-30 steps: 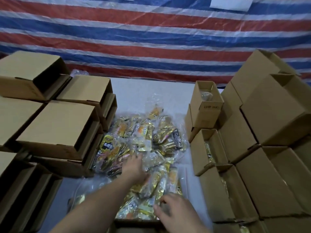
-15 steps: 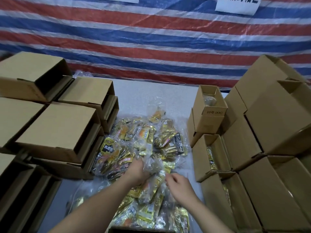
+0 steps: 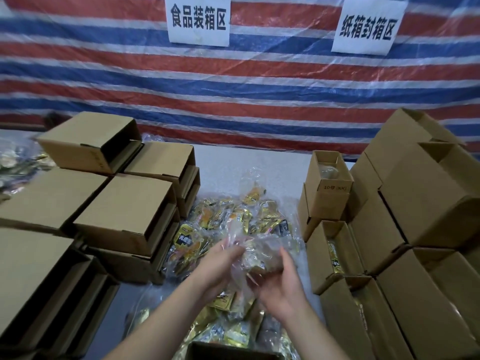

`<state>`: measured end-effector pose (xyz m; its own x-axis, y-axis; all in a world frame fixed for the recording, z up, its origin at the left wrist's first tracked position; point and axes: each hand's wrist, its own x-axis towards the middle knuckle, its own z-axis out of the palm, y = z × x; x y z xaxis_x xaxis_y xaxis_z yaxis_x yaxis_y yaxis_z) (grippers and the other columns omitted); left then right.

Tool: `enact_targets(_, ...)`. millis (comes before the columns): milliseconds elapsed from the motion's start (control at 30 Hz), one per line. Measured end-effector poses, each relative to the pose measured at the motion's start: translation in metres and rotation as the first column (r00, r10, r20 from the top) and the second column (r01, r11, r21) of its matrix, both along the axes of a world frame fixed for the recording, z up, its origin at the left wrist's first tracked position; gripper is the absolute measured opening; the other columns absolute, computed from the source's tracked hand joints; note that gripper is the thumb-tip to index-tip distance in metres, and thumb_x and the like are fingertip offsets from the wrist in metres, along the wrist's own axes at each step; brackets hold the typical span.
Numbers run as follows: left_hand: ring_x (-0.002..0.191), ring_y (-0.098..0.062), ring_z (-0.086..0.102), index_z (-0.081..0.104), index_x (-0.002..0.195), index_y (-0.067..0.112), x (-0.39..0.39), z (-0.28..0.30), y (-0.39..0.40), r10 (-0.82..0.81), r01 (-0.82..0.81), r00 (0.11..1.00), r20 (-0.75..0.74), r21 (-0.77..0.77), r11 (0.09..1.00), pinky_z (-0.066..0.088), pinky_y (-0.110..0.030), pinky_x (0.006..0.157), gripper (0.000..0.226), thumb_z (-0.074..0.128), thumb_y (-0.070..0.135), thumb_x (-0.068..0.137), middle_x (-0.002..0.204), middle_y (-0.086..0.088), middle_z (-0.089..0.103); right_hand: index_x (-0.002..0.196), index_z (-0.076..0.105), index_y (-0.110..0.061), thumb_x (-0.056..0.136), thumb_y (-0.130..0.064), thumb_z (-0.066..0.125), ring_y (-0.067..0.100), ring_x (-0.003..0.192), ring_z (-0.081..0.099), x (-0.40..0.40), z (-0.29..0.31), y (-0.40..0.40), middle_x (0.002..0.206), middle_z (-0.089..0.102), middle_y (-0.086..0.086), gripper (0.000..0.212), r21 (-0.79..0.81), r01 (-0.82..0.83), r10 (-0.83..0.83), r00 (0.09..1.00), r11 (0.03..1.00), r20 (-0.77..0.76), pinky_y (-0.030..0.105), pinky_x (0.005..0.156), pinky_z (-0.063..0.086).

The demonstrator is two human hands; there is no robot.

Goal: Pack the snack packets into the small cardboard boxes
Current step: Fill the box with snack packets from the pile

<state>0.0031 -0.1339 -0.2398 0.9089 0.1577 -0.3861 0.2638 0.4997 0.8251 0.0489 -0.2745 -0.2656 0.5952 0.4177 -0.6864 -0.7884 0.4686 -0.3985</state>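
Left hand (image 3: 218, 271) and right hand (image 3: 279, 287) cup a crinkly clear-wrapped snack bundle (image 3: 255, 252) above the packet heap (image 3: 233, 219) on the tabletop (image 3: 233, 162). Light, slippery: pinch seams. Open boxes (image 3: 332, 253) wait right.

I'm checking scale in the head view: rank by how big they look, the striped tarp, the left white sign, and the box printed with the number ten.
1. striped tarp
2. left white sign
3. printed box, though it looks close to the sign.
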Motion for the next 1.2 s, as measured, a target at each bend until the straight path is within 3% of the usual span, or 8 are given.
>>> enact_targets(100,0.109,-0.025,0.068,0.062,0.122,0.003,-0.011,0.017,-0.011,-0.014,0.026,0.995,0.098,-0.119,0.993,0.057,-0.034,0.084,0.032,0.046,0.025,0.104,0.118,-0.015,0.070,0.126,0.063,-0.004,0.097,-0.040,0.051,0.037,0.093,0.072,-0.001,0.024,0.000,0.117,0.069,0.024,0.048,0.207,0.138,-0.153,0.986,0.969,0.058,0.044,0.075,0.058)
enact_targets(233,0.074,-0.002,0.067,0.066,0.105,0.011,-0.019,0.018,-0.015,0.084,-0.101,0.995,0.061,0.405,0.909,0.052,-0.015,0.064,0.036,0.053,0.043,0.095,0.089,0.002,0.072,0.126,0.060,-0.003,0.100,-0.043,0.045,0.036,0.100,0.071,0.000,0.048,-0.003,0.118,0.068,0.025,0.050,0.217,0.157,-0.191,0.971,0.963,0.143,0.049,0.090,0.052)
enact_targets(300,0.079,-0.001,0.060,0.058,0.121,0.009,-0.017,0.018,-0.019,0.104,-0.112,0.994,0.045,0.524,0.844,0.047,-0.013,0.064,0.049,0.058,0.048,0.092,0.097,0.005,0.064,0.128,0.059,-0.003,0.100,-0.044,0.044,0.035,0.104,0.070,-0.003,0.055,-0.001,0.120,0.068,0.023,0.052,0.213,0.139,-0.182,0.963,0.967,0.200,0.047,0.097,0.049)
enact_targets(433,0.134,-0.014,0.044,0.030,0.152,0.026,-0.009,0.035,-0.027,0.011,-0.040,0.997,0.074,0.406,0.913,0.041,-0.032,0.104,0.089,0.048,0.075,0.080,0.150,0.000,0.043,0.130,0.061,-0.005,0.097,-0.044,0.045,0.032,0.114,0.066,-0.007,0.067,-0.001,0.127,0.066,0.020,0.054,0.218,0.029,-0.099,0.944,0.975,0.316,0.048,0.109,0.042)
enact_targets(600,0.149,-0.016,0.020,0.011,0.156,0.039,-0.007,0.061,-0.030,-0.109,0.046,0.990,0.090,0.523,0.851,0.020,-0.044,0.120,0.075,0.035,0.071,0.093,0.163,0.011,0.016,0.137,0.057,-0.010,0.084,-0.045,0.059,0.033,0.123,0.060,-0.011,0.086,-0.009,0.135,0.061,0.017,0.063,0.233,-0.129,-0.005,0.866,0.964,0.499,0.052,0.102,0.047)
enact_targets(833,0.144,0.004,0.003,0.013,0.157,0.031,-0.008,0.082,-0.015,-0.298,0.076,0.946,0.131,0.800,0.595,0.000,-0.019,0.112,0.053,0.026,0.041,0.107,0.163,0.017,0.007,0.130,0.065,-0.019,0.090,-0.074,0.034,0.029,0.130,0.055,-0.005,0.110,-0.022,0.141,0.057,0.012,0.076,0.151,-0.226,0.085,0.779,0.962,0.621,0.047,0.092,0.054)
enact_targets(1067,0.152,-0.020,0.002,0.014,0.158,0.023,-0.004,0.082,-0.008,-0.399,-0.009,0.915,0.060,0.992,0.129,0.008,-0.040,0.124,0.056,0.029,0.028,0.104,0.166,-0.002,-0.007,0.148,0.045,-0.021,0.081,-0.084,0.023,0.029,0.133,0.052,-0.012,0.116,-0.004,0.144,0.055,0.011,0.095,0.031,-0.258,0.175,0.732,0.966,0.659,0.050,0.109,0.043)
enact_targets(1200,0.149,-0.009,0.011,0.001,0.157,0.035,-0.017,0.074,-0.005,-0.333,0.010,0.932,0.145,0.906,0.423,0.015,-0.036,0.122,0.073,0.041,0.052,0.098,0.165,0.010,0.001,0.134,0.062,-0.028,0.086,-0.083,0.024,0.027,0.124,0.060,-0.014,0.108,-0.006,0.137,0.061,0.008,0.083,-0.026,-0.221,0.184,0.737,0.975,0.650,0.044,0.092,0.055)
